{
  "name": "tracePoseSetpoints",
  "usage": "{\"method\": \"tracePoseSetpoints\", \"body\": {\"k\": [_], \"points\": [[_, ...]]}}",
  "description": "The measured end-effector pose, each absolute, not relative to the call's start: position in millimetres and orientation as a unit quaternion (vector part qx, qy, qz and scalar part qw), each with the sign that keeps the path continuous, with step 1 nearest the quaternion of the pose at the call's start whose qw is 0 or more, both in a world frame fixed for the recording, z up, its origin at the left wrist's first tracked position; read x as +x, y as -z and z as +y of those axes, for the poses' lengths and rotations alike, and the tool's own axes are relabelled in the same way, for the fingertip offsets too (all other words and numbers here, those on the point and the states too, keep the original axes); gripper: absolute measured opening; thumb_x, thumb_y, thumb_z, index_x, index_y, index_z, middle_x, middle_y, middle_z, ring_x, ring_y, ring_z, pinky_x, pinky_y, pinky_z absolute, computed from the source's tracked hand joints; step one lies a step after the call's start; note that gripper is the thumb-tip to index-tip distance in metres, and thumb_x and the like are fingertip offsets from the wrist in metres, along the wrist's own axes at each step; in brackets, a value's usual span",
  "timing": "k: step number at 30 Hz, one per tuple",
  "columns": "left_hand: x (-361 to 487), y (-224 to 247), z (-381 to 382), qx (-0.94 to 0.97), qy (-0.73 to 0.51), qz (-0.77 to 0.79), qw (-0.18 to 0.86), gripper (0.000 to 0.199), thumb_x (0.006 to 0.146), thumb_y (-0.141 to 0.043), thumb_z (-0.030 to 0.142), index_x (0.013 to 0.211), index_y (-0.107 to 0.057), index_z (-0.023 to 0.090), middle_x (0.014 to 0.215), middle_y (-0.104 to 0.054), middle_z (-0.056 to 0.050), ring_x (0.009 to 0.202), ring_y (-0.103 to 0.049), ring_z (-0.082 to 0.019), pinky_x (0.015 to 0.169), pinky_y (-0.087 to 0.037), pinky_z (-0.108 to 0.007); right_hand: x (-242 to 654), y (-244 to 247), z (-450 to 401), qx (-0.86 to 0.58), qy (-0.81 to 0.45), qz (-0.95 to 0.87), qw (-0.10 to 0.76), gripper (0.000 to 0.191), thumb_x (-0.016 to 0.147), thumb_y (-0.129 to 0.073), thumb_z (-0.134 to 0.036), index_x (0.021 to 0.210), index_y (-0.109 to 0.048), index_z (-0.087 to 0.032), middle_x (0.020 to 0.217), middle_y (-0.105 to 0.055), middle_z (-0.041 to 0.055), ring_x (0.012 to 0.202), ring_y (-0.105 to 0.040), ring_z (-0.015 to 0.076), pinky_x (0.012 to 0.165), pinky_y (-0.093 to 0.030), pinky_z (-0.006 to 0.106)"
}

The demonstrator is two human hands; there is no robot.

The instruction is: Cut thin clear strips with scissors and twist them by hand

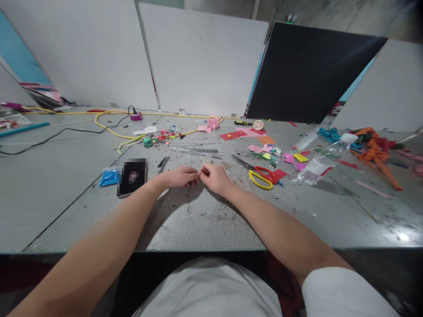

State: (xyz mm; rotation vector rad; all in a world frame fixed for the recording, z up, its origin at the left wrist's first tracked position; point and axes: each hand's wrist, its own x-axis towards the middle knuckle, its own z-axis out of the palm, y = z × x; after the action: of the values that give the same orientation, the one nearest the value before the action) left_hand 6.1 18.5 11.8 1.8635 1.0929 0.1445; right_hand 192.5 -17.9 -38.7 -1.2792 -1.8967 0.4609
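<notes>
My left hand (pixel 183 177) and my right hand (pixel 213 177) meet fingertip to fingertip over the middle of the grey table (pixel 185 224). Both are closed in a pinch, and whatever sits between the fingers is too small or hidden to name. Just beyond them lie several thin metal wires (pixel 198 152). Right of my right hand rest scissors (pixel 259 174) with a red and a yellow handle loop, their blades apart. A phone (pixel 132 177) lies left of my left hand, its screen partly blurred, beside a small blue packet (pixel 109 177).
A clear plastic bottle (pixel 322 163) stands at the right, near orange crepe paper (pixel 375 152). Red paper pieces (pixel 236 135) and pink scraps (pixel 211 124) lie farther back. A yellow cord (pixel 105 125) and a black cable (pixel 72 130) cross the left side. White panels (pixel 205 61) stand behind.
</notes>
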Motion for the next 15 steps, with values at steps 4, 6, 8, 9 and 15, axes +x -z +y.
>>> {"method": "tracePoseSetpoints", "body": {"k": [4,6,8,9,15], "points": [[6.1,-12.2,18.2,0.761,-0.053,0.442,0.471,0.043,0.083,-0.063,0.062,0.081,-0.066,0.019,0.079,-0.064,-0.003,0.070,-0.058,-0.017,0.066,-0.048,-0.030,192.6,36.6,-18.8,-0.501,-0.161,-0.761,0.380,0.011,0.085,-0.060,-0.019,0.076,-0.057,-0.022,0.067,-0.060,-0.0024,0.064,-0.050,0.0150,0.062,-0.033,0.027],[6.0,-12.2,18.1,0.759,-0.052,0.442,0.475,0.041,0.083,-0.063,0.061,0.080,-0.065,0.020,0.079,-0.064,-0.003,0.069,-0.057,-0.017,0.066,-0.048,-0.030,192.7,36.8,-18.8,-0.492,-0.161,-0.764,0.386,0.011,0.085,-0.059,-0.018,0.075,-0.056,-0.022,0.067,-0.059,-0.0026,0.064,-0.050,0.0146,0.063,-0.032,0.027],[5.9,-12.4,18.0,0.756,-0.055,0.444,0.478,0.041,0.082,-0.063,0.060,0.081,-0.066,0.020,0.079,-0.064,-0.003,0.071,-0.058,-0.018,0.066,-0.048,-0.030,192.8,37.4,-18.9,-0.488,-0.167,-0.760,0.395,0.011,0.085,-0.060,-0.018,0.075,-0.057,-0.022,0.067,-0.060,-0.0027,0.064,-0.051,0.0141,0.063,-0.033,0.026],[6.0,-12.5,17.9,0.755,-0.055,0.446,0.478,0.040,0.082,-0.063,0.060,0.082,-0.066,0.020,0.080,-0.065,-0.003,0.072,-0.059,-0.018,0.066,-0.048,-0.029,192.8,37.7,-18.9,-0.489,-0.171,-0.758,0.397,0.010,0.084,-0.060,-0.018,0.076,-0.057,-0.021,0.068,-0.061,-0.0027,0.064,-0.051,0.0139,0.063,-0.034,0.026],[7.1,-15.5,15.4,0.753,-0.058,0.459,0.468,0.040,0.083,-0.060,0.058,0.079,-0.067,0.019,0.078,-0.064,-0.003,0.072,-0.058,-0.017,0.065,-0.049,-0.028,191.6,38.7,-19.0,-0.502,-0.186,-0.744,0.399,0.009,0.087,-0.060,-0.020,0.079,-0.064,-0.021,0.072,-0.067,-0.0010,0.067,-0.056,0.0142,0.066,-0.037,0.026]]}}
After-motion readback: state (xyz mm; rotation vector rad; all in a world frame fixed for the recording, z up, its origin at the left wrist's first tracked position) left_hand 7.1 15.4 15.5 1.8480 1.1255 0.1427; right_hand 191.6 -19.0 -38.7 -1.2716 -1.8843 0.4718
